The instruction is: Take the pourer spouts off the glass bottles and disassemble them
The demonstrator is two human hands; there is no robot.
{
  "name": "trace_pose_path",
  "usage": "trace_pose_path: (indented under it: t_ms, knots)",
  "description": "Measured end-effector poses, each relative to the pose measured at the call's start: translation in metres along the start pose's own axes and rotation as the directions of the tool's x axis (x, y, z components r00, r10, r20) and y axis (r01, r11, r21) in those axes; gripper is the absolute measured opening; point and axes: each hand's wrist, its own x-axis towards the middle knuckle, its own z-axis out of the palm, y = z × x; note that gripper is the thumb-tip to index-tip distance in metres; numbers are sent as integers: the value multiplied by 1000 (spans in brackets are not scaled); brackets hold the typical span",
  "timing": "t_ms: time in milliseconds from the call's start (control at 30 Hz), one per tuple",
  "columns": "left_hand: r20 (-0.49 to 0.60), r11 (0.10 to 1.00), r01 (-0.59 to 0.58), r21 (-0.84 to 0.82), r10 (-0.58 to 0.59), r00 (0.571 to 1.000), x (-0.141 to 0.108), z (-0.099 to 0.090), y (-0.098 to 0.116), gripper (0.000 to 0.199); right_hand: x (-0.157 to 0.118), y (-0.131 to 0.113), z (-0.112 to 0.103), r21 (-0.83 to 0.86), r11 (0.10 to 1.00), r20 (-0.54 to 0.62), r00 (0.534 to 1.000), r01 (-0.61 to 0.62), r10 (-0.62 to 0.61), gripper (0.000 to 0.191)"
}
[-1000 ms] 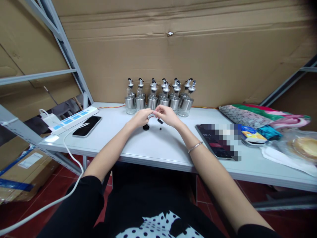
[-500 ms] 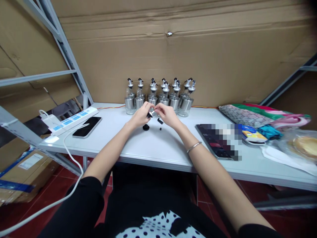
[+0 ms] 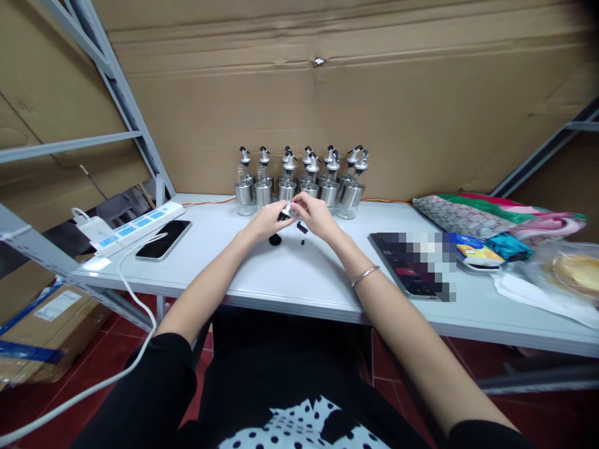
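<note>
Near the middle of the white table, my left hand (image 3: 267, 221) is closed on a silver and black pourer spout (image 3: 285, 213). The fingertips of my right hand (image 3: 316, 215) pinch the upper end of the same spout. On the tabletop just below the hands lie a round black stopper part (image 3: 275, 240), a short black cap piece (image 3: 302, 228) and a tiny black piece (image 3: 302, 242). Behind the hands stand several glass bottles with steel sleeves (image 3: 350, 196). Most carry silver spouts with black tips; two at the front left have bare glass necks.
On the left are a power strip (image 3: 140, 226) with a white cable and a phone (image 3: 165, 240). To the right lie a tablet (image 3: 407, 265), colourful packets (image 3: 480, 251), a patterned bag (image 3: 461, 218) and wrapped food (image 3: 578, 274). Cardboard (image 3: 281, 106) stands behind.
The spout in my left hand has turned more upright, its silver part now upward. Both hands stay close together, with my right fingertips on its top.
</note>
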Motion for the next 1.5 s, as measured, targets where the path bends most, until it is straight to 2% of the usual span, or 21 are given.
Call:
trace_pose_path:
  t_ms: [200, 400, 600, 733, 867, 1000, 1100, 1200, 1300, 1500]
  knots:
    - [8, 999, -1, 41, 1, 1000, 0, -1, 2, 24, -1, 2, -3, -63, 997, -14, 999, 46, -47, 19]
    - [-3, 1000, 16, 20, -16, 1000, 0, 0, 3, 24, -2, 2, -4, -179, 982, -13, 998, 61, -65, 34]
    - [-17, 1000, -21, 11, 21, 1000, -1, 0, 4, 19, 0, 0, -5, -181, 983, -10, 1000, -27, 25, 42]
    - [-14, 999, -37, 2, 37, 999, -1, 0, 3, 18, 2, -1, -6, -100, 992, 27, 997, -73, 76, 50]
    - [4, 999, -40, 10, 40, 999, -1, 0, 2, 15, 2, -1, -8, 53, 987, 119, 982, -154, 147, 54]
    - [-12, 999, -39, 25, 39, 999, -2, -1, 3, 12, 2, -2, -9, 320, 898, 245, 941, -304, 231, 53]
    - [-33, 999, -34, 15, 34, 999, -3, -2, 5, 15, 1, -3, -9, 447, 824, 302, 926, -348, 227, 53]
    - [-40, 999, -22, -28, 21, 999, -3, -3, 6, 20, 1, -3, -9, 469, 817, 295, 931, -335, 213, 52]
    - [-38, 996, 7, -90, -11, 999, -2, -2, 7, 30, 2, -1, -8, 413, 864, 237, 950, -288, 203, 51]
    - [-47, 996, -10, -87, 6, 999, -1, 2, 6, 23, -1, -4, -3, 294, 941, 112, 984, -167, 140, 42]
